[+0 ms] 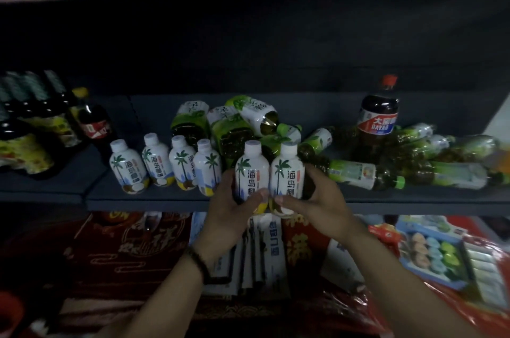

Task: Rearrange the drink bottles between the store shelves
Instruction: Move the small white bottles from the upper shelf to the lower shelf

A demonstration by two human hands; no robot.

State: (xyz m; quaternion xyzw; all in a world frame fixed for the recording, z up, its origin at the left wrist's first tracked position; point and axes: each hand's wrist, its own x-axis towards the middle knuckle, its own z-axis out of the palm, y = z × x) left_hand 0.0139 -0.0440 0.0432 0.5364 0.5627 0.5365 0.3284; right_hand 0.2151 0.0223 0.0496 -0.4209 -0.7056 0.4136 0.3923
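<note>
I hold two white coconut-drink bottles with palm-tree labels side by side at the front edge of the dark middle shelf (154, 201). My left hand (230, 213) grips the left bottle (251, 169) near its base. My right hand (320, 202) grips the right bottle (287, 172) the same way. Both bottles stand upright and touch each other. Several matching white bottles (165, 161) stand in a row on the shelf to the left.
Green tea bottles (356, 172) lie tumbled across the shelf's middle and right. A tall dark cola bottle with a red cap (377, 114) stands behind them. Dark bottle packs (33, 122) fill the left. Red gift boxes (124, 249) and a toy pack (438, 252) sit below.
</note>
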